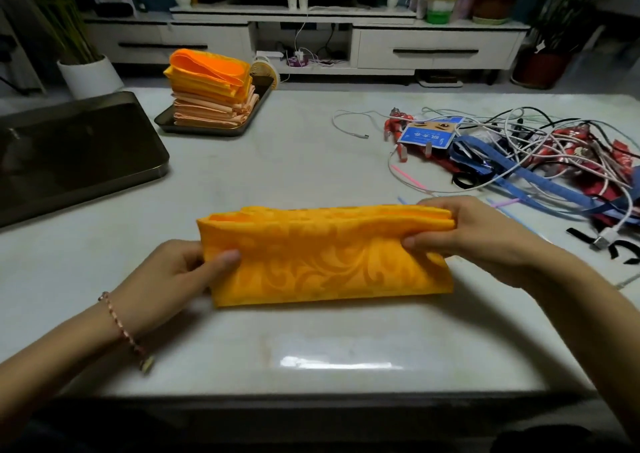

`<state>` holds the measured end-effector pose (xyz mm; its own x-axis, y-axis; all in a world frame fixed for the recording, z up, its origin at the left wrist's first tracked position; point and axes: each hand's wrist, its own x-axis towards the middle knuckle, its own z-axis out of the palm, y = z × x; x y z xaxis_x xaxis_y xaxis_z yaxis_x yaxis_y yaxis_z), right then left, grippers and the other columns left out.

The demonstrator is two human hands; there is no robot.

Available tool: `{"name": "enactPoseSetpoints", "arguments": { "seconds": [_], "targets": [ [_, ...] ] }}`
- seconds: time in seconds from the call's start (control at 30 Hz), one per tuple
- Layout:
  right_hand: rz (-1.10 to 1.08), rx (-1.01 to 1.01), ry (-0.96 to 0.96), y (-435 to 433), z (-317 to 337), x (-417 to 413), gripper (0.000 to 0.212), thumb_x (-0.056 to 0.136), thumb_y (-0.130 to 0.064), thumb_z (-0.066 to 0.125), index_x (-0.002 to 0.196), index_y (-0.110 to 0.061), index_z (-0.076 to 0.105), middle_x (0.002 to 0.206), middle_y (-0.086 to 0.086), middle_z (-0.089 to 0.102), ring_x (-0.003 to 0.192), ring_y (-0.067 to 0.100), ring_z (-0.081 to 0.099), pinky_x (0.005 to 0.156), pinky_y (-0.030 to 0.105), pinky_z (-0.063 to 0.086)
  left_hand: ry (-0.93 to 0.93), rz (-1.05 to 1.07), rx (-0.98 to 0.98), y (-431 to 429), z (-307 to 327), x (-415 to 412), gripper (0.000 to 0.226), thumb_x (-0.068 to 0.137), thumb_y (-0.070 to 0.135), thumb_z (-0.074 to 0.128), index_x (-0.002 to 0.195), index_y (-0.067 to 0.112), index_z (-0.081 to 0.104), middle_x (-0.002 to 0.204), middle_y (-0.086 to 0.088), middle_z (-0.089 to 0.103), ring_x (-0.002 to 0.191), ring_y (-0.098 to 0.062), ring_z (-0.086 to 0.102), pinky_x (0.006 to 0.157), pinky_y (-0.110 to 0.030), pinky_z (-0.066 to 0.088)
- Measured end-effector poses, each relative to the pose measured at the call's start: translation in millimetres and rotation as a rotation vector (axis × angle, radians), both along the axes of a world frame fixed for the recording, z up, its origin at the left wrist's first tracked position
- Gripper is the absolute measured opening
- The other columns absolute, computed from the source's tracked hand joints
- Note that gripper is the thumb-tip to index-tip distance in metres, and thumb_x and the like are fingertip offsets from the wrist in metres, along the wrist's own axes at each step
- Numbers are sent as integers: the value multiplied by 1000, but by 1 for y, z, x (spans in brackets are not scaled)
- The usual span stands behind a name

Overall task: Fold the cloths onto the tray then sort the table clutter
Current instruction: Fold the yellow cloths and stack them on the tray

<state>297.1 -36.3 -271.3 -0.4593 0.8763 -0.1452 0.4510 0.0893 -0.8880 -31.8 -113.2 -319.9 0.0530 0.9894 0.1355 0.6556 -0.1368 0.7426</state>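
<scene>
— What sits farthest left?
— A dark tray (86,147) on the table (311,341). Next comes the left hand (173,272), thumb on top, pinching the left end of the folded orange cloth (325,255) at mid-table.
— Behind that?
— A stack of folded cloths (211,95) on a second tray (162,123), well apart.
— And right?
— The right hand (478,241) grips the cloth's right end, fingers curled over its top edge. Beyond lies a tangle of cables (519,147).

Dim room; white TV cabinet (436,48) at back, potted plant (88,74) left
</scene>
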Motion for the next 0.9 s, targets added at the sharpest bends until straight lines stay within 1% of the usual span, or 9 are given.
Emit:
{"name": "enactPoseSetpoints", "arguments": {
  "seconds": [0.07,0.17,0.23,0.3,0.47,0.53,0.6,0.77,0.9],
  "targets": [
    [-226,-10,88,9,-13,-13,16,81,-13,68,96,-18,64,90,-1,68,82,12,62,66,22,45,-69,65,-33,10,1,7,95,41,97,40,78,14,67,73,-7,67,62,-10,60,55,-16,46],
    [-412,160,-142,15,-34,-29,27,89,-17,61,115,-16,58,102,-2,61,88,13,54,75,26,41,-128,118,-56,24,4,17,67,59,79,53,80,16,63,60,1,61,55,-3,56,48,-15,43],
    [-460,248,-268,16,-43,-31,39,90,-18,56,128,-14,47,112,2,54,95,15,47,80,30,38,-46,208,-81,32,-1,20,34,81,53,61,79,19,59,51,6,58,51,-3,54,49,-20,38],
    [-445,290,-301,18,-49,-33,41,91,-19,53,131,-14,41,113,5,52,94,16,46,79,32,38,91,291,-63,34,-6,23,19,88,39,58,81,21,58,56,9,57,58,-7,52,53,-24,33],
    [-376,339,-358,20,-44,-33,27,96,-26,45,109,-6,59,99,7,60,84,19,50,70,32,36,314,410,82,28,-10,32,32,86,46,55,104,20,57,80,0,61,81,-24,56,64,-29,36],
    [-362,313,-369,26,-38,-26,29,98,-17,38,102,-1,61,99,11,62,86,21,50,76,35,40,382,419,84,29,-9,34,40,87,47,53,116,19,55,100,-6,66,91,-29,59,67,-30,38],
    [-308,301,-443,35,-35,-17,30,97,-10,34,109,-7,62,104,2,56,93,16,48,81,33,40,436,416,83,30,-10,34,44,88,48,51,121,18,53,108,-9,66,95,-32,59,69,-33,41],
    [-274,376,-628,52,-40,1,11,96,-23,47,96,-19,57,100,6,54,82,18,49,59,26,33,504,424,44,30,-9,26,46,87,49,49,121,17,52,105,-13,65,92,-34,59,69,-35,43],
    [-266,461,-658,58,-49,7,10,94,-28,51,92,-19,53,99,7,51,81,19,49,65,29,31,463,475,21,24,-9,12,43,86,49,51,115,17,56,97,-14,66,78,-26,51,64,-32,37]
  ]
}}
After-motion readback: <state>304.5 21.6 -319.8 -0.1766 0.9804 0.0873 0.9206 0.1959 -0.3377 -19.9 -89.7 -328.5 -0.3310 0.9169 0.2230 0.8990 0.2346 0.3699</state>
